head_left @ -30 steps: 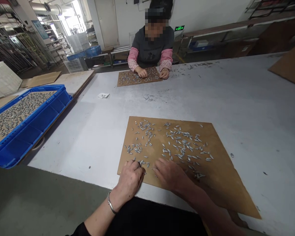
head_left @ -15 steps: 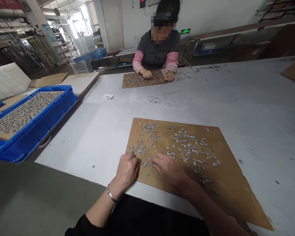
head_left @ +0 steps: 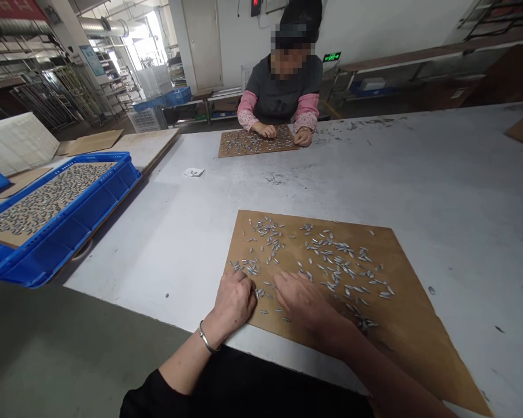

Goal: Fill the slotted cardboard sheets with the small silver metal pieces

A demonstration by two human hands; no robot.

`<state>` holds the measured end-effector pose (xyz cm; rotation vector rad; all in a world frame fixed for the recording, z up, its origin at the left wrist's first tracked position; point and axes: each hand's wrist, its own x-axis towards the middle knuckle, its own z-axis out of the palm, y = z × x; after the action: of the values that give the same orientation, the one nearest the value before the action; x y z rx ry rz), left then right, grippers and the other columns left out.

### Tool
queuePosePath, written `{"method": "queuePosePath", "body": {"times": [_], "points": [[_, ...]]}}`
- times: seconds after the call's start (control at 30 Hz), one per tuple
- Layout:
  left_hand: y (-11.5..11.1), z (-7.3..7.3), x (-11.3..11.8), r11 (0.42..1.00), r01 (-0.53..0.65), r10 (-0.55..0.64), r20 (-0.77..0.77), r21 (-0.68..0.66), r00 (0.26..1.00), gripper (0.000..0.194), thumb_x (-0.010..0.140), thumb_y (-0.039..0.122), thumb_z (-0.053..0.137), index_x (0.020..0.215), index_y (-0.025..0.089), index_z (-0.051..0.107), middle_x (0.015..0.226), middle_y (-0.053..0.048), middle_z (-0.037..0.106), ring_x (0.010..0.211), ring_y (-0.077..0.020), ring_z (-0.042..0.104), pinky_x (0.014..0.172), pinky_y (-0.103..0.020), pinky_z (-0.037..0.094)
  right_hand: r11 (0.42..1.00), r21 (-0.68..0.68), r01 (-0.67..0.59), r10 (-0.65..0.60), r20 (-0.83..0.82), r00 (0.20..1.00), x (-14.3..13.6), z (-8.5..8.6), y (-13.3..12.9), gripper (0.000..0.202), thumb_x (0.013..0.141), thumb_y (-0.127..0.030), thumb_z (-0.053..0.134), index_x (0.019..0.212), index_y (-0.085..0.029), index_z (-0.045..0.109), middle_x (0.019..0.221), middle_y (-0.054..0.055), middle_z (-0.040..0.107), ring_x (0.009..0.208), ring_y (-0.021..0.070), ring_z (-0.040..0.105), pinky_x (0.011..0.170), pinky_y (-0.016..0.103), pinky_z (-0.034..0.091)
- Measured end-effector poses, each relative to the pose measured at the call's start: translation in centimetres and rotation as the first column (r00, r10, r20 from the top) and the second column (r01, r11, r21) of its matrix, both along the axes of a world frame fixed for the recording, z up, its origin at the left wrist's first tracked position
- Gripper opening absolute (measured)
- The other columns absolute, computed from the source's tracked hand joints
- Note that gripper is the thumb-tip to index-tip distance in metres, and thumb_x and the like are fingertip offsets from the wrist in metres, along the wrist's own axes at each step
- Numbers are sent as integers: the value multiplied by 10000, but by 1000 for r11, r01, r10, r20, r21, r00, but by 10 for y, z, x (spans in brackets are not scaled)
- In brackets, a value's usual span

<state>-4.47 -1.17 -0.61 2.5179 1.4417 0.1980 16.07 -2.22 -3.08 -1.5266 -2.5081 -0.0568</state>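
In front of me a brown cardboard sheet (head_left: pixel 409 325) lies on the table, with many small grey metal pieces (head_left: pixel 337 267), pointed at both ends, scattered over it. My left hand (head_left: pixel 236 297) rests at the sheet's left edge, fingers curled in beside a few pieces; what they hold, if anything, is hidden. To its right, my right hand (head_left: pixel 303 299) lies palm down over the sheet, its fingers bent with the tips pressed to the cardboard. Its fingertips are mostly out of sight, and a few loose pieces lie between the two hands.
Across the white table (head_left: pixel 192 232) a co-worker (head_left: pixel 283 93) has both hands at another cardboard sheet (head_left: pixel 235 149) covered with similar pieces. On the left stands a blue crate (head_left: pixel 108 186) holding a sheet full of pieces. A scrap of white paper (head_left: pixel 194 172) lies beyond my sheet.
My left hand has moved slightly right, over the sheet's edge and closer to my right hand. Some pieces between my hands have shifted. The view has moved a little.
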Motion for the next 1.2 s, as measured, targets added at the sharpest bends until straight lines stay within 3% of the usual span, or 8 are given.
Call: {"method": "queuePosePath", "body": {"times": [0.27, 0.5, 0.73, 0.87, 1.03, 1.2], "points": [[-8, 1, -5, 994, 69, -60, -102, 88, 993, 201, 950, 116, 528, 826, 183, 671, 894, -66, 669, 826, -238, 597, 723, -385, 415, 992, -63, -113, 110, -37, 993, 8, 10, -11, 199, 813, -21, 554, 800, -218, 580, 835, 35, 630, 755, 194, 504, 730, 339, 281], [4, 11, -9, 1000, 14, -14, -52, 1, 999, 253, 994, 159, 505, 878, 190, 727, 896, -67, 677, 851, -230, 608, 749, -360, 435, 999, 33, -34, 36, -69, 997, -4, 5, -11, 229, 958, -129, 518, 756, -221, 575, 761, 14, 597, 695, 171, 491, 706, 321, 275], [4, 15, -22, 999, -38, 38, 31, -8, 999, 241, 987, 165, 512, 967, 203, 749, 917, -72, 686, 852, -227, 603, 782, -346, 456, 984, 132, -117, 123, -37, 992, -6, 0, -20, 242, 828, -16, 571, 691, -214, 552, 725, 34, 587, 671, 190, 439, 687, 351, 240], [4, 13, -26, 998, -66, 66, 68, -3, 995, 258, 998, 167, 496, 971, 198, 751, 920, -78, 690, 850, -220, 610, 794, -343, 460, 991, 64, -116, 119, -50, 992, -5, 6, -16, 226, 860, -31, 561, 737, -217, 591, 743, 28, 600, 670, 184, 448, 694, 346, 251], [9, 10, -17, 998, -60, 60, 16, -9, 998, 235, 998, 189, 523, 915, 180, 743, 914, -90, 691, 855, -233, 612, 783, -359, 457, 994, -35, -107, 106, -52, 993, -15, 8, 7, 261, 964, -107, 498, 753, -218, 604, 765, 18, 611, 712, 170, 501, 683, 321, 272], [12, 5, -7, 999, -50, 51, -66, 15, 997, 220, 989, 167, 517, 916, 168, 724, 940, -103, 691, 884, -247, 617, 768, -373, 458, 985, -70, -156, 156, -3, 988, -19, 6, 20, 231, 944, -100, 490, 770, -208, 596, 769, 23, 617, 699, 171, 495, 676, 321, 291]]}}
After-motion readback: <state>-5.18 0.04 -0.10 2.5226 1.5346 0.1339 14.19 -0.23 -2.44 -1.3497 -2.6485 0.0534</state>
